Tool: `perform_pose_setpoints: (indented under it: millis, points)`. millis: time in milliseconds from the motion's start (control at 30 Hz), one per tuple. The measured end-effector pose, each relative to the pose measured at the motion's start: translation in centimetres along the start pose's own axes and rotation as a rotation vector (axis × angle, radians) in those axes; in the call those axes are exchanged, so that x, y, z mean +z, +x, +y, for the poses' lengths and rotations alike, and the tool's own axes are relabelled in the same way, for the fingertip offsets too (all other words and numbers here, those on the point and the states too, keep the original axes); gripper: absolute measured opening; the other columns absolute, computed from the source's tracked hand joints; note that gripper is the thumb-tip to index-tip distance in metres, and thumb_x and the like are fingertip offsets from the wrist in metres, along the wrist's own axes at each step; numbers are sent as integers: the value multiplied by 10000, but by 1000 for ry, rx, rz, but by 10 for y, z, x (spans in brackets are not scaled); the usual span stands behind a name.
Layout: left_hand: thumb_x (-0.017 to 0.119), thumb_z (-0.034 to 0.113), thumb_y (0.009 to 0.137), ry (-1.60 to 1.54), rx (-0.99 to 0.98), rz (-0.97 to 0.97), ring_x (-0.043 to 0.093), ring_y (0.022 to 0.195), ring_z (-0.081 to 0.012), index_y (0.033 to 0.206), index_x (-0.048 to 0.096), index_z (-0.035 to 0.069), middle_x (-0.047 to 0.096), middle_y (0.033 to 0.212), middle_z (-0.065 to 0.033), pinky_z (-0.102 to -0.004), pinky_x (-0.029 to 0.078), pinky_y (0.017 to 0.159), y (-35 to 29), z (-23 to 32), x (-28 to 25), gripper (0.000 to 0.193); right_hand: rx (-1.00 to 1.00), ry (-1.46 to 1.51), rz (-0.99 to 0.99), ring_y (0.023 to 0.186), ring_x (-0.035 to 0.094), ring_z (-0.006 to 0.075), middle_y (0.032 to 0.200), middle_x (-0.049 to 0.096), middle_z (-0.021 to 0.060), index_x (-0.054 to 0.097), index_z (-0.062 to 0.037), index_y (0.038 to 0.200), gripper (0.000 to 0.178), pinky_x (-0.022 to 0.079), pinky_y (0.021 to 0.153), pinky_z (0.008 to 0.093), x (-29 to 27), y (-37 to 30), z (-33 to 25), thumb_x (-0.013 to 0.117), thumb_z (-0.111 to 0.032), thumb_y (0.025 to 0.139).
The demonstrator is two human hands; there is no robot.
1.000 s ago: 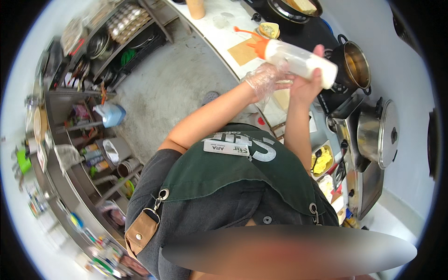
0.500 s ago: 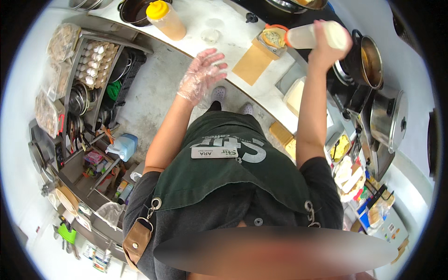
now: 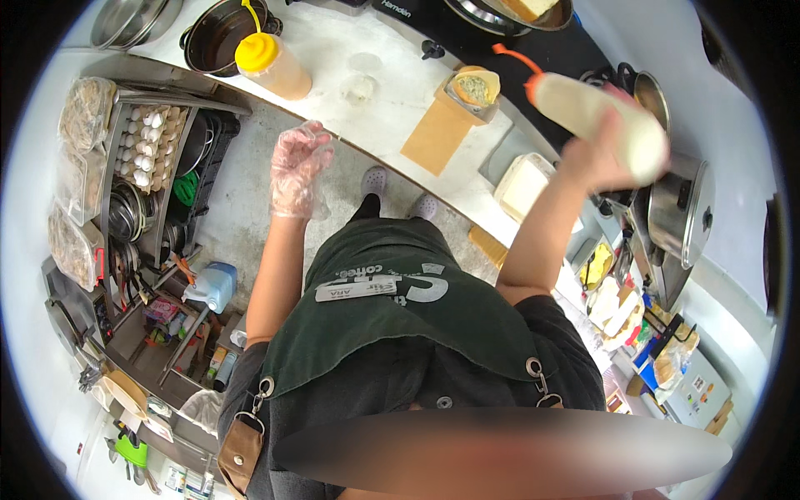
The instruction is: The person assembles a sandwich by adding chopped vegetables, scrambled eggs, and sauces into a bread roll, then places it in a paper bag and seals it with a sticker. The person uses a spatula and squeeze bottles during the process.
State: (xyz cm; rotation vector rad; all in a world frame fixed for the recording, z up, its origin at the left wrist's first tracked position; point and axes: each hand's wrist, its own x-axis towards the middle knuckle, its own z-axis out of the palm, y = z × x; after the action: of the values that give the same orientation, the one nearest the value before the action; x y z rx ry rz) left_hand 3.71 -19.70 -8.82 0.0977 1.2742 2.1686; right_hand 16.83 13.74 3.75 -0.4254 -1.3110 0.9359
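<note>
My right hand [image 3: 598, 157], bare, grips a squeeze bottle [image 3: 575, 104] of pale sauce. The bottle is tilted, its orange nozzle [image 3: 533, 83] pointing up and left over the dark stove top. Below and left of it, on the white counter, stands an open brown takeout box [image 3: 437, 133]. Bread topped with a pale, green-flecked filling [image 3: 475, 87] sits in its far part. My left hand [image 3: 300, 171], in a clear plastic glove, hangs in the air short of the counter edge. Its fingers are loosely bent and hold nothing.
Another squeeze bottle [image 3: 287, 75] with a yellow cap stands by a dark pot [image 3: 208, 50] at the far left. A white tub [image 3: 523, 187] sits right of the box. A lidded steel pot [image 3: 679, 208] stands at right. Egg trays [image 3: 150, 142] fill a left shelf.
The squeeze bottle has moved away from the bread, right and toward me, and its nozzle now points upward. My left hand has drawn back leftward, its fingers more bent.
</note>
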Motion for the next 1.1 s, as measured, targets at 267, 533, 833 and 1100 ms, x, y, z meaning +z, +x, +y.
perform_pose_setpoints:
  millis: [267,533,833,1100]
  points:
    - [629,-113,752,-42,8,92,592,1102,-261,970,595,136,562,1267,-91,-429,495,954,-5,-5,-10,332,79,-118,-69,787,698,253,914,682,195,519,59,1041,435,591,777,373,-32,-14,83,810,-20,728]
    - [643,-91,761,-25,-16,104,588,1090,-264,1014,600,140,550,1236,-95,-427,492,952,-12,-5,-19,345,151,-153,-46,750,697,263,860,678,167,563,46,959,354,584,753,365,-41,-16,87,801,-14,705]
    - [645,-87,766,-11,-3,115,587,1091,-271,1027,606,138,549,1251,-105,-434,490,951,-14,-5,-22,347,161,-111,-22,744,688,264,853,669,163,575,44,940,339,584,718,378,-41,-24,98,808,-23,704]
    - [662,-76,763,19,-36,182,590,1085,-270,1023,602,134,550,1254,-109,-436,489,964,-27,0,-26,340,169,39,-77,784,684,280,902,668,190,539,60,1038,478,588,742,403,-15,10,9,832,-63,682]
